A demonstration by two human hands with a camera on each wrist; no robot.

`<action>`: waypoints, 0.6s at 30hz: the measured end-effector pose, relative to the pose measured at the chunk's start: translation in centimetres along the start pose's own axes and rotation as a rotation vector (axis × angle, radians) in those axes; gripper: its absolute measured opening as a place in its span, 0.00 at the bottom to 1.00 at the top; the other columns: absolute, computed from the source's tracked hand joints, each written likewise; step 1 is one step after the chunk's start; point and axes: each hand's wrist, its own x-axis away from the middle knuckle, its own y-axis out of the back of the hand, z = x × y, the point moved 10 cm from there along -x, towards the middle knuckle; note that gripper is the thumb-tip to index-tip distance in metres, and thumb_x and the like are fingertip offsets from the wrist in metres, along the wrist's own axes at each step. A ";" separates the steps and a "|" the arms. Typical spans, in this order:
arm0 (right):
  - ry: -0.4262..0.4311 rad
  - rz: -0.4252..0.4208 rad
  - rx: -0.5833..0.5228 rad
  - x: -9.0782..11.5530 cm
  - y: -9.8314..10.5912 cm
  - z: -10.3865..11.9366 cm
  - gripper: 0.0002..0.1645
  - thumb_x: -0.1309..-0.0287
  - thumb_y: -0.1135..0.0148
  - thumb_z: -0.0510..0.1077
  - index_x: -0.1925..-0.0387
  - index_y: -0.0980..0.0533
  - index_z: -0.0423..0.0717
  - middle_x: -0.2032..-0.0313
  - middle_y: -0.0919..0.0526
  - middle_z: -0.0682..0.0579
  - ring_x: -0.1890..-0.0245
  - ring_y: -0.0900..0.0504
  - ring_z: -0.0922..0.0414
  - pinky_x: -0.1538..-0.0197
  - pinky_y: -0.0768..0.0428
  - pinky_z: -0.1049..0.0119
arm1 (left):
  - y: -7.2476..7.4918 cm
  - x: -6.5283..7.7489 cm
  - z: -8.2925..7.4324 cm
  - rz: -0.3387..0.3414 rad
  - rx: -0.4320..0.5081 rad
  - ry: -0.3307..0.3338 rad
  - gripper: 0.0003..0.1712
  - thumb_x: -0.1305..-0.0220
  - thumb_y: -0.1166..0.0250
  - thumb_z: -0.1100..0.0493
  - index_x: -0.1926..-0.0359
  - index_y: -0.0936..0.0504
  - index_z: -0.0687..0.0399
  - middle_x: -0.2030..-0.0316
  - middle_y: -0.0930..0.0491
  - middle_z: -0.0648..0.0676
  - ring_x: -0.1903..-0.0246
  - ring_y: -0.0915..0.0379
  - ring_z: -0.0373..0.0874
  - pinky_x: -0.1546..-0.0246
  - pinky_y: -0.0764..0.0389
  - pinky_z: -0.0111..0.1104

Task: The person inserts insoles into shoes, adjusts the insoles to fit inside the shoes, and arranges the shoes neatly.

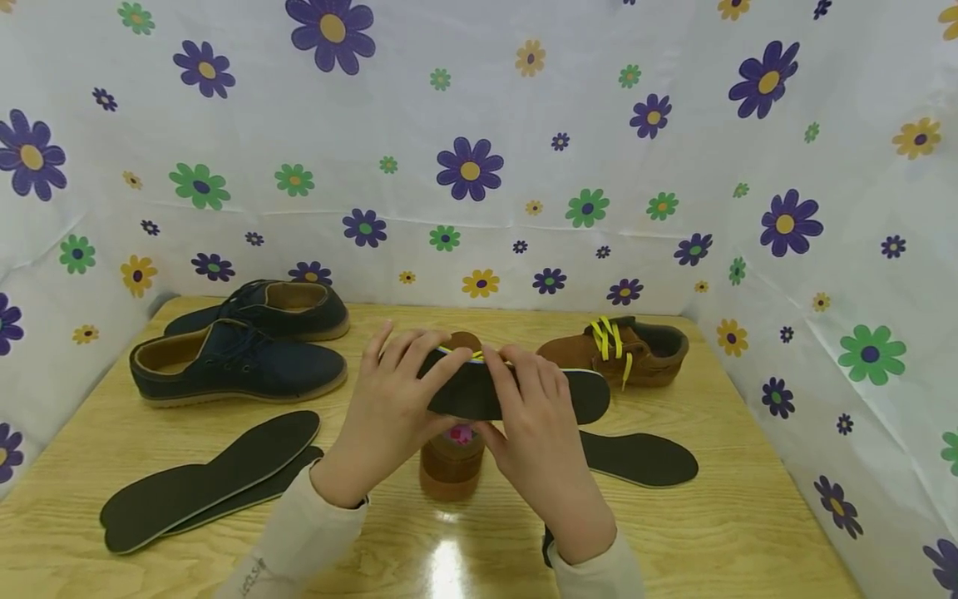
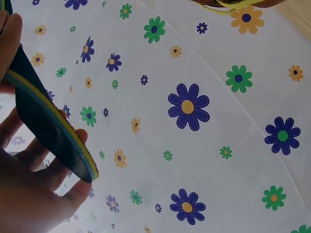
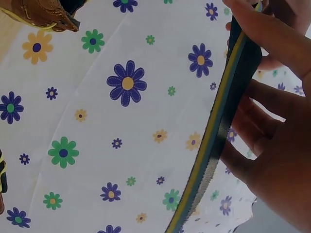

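Raised above the table, a black insole (image 1: 591,396) spans both hands, its layered edge yellow and blue in the wrist views. My left hand (image 1: 389,408) pinches one end between thumb and fingers; in the left wrist view its fingers (image 2: 53,172) lie against the black face. Around the middle, my right hand (image 1: 537,420) grips it with thumb and fingers, and the other end sticks out to the right. Behind and below the hands stands a brown shoe (image 1: 451,474), partly hidden by them and the insole. A second black insole (image 1: 642,459) lies on the table to the right.
A brown shoe with yellow laces (image 1: 649,353) stands at the back right. Two dark blue shoes (image 1: 254,366) are at the back left, with two overlapping black insoles (image 1: 217,474) in front. Flower-printed cloth (image 1: 479,108) encloses the wooden table (image 1: 703,549) behind and at the sides.
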 end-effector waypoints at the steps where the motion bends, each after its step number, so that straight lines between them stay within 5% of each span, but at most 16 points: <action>1: 0.004 -0.003 0.001 0.0 0.1 0.0 0.47 0.69 0.16 0.45 0.43 0.27 0.38 0.49 0.27 0.42 0.50 0.28 0.45 0.44 0.30 0.50 | 0.0 -0.1 0.0 -0.004 0.006 -0.004 0.46 0.70 0.16 0.45 0.45 0.26 0.49 0.49 0.26 0.59 0.49 0.31 0.58 0.39 0.42 0.59; 5: 0.004 0.006 -0.014 0.1 0.1 -0.4 0.45 0.68 0.16 0.44 0.44 0.26 0.39 0.50 0.26 0.43 0.51 0.27 0.45 0.44 0.29 0.50 | -0.4 -0.4 0.2 0.016 0.030 -0.017 0.45 0.70 0.16 0.46 0.47 0.25 0.48 0.49 0.25 0.59 0.48 0.30 0.58 0.39 0.42 0.59; 13: -0.019 0.024 -0.054 0.4 -0.2 -1.9 0.38 0.64 0.18 0.47 0.48 0.22 0.39 0.54 0.23 0.45 0.54 0.23 0.48 0.50 0.24 0.52 | -2.4 -1.3 0.7 0.198 0.075 -0.013 0.51 0.71 0.15 0.46 0.41 0.28 0.47 0.41 0.31 0.59 0.40 0.37 0.58 0.35 0.50 0.60; 18: -0.062 0.004 -0.025 0.6 0.1 -3.8 0.35 0.62 0.19 0.48 0.52 0.21 0.36 0.58 0.22 0.44 0.61 0.22 0.48 0.59 0.20 0.56 | -2.9 -1.6 2.1 0.222 0.105 0.068 0.62 0.69 0.17 0.44 0.32 0.39 0.48 0.33 0.42 0.65 0.34 0.46 0.63 0.37 0.48 0.62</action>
